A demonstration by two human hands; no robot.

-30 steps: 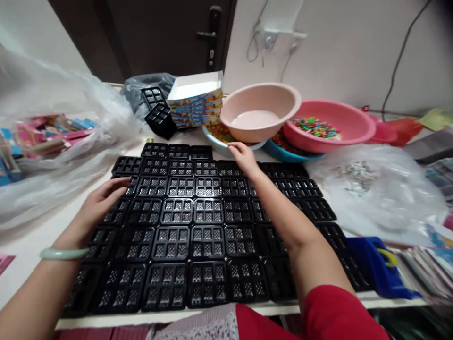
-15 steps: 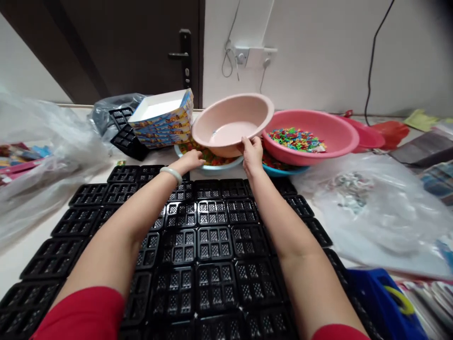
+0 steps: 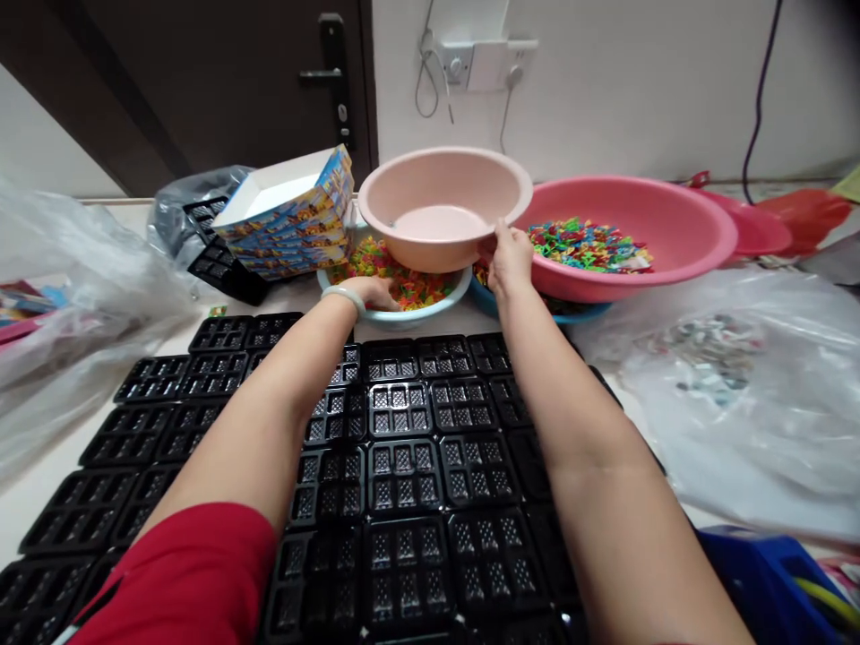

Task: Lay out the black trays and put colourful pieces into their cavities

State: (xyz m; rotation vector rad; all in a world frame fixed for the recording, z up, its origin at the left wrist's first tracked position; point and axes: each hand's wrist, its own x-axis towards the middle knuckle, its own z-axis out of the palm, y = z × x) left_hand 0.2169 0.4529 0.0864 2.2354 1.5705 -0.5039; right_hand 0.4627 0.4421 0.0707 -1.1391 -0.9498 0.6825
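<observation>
Your left hand (image 3: 376,293) is the nearer one to the small coloured pieces (image 3: 422,291): it dips over the near left rim of the pale blue bowl (image 3: 430,313), fingers down among them, and you cannot tell from this view whether they have closed on any. The bowl sits towards the desk's (image 3: 165,339) far edge, about midway along, and most of its visible pieces lie to the right of your fingertips and beyond them. Over its back and right part hangs the pale pink basin (image 3: 436,253), which looks longest from side to side, roughly along the far edge; whether it rests on the bowl or is held clear does not show. Your right hand (image 3: 509,258) grasps that basin by the near right part of its rim, just beyond the bowl's right side, so the bowl's near left part, where your left hand is, lies uncovered. The stacked boxes (image 3: 296,219) stand just beside the bowl on its left; on its right is the deep pink tub (image 3: 672,233) with more pieces inside. Black trays (image 3: 403,475) spread from the bowl's near side towards the desk's near edge, below both your forearms.
</observation>
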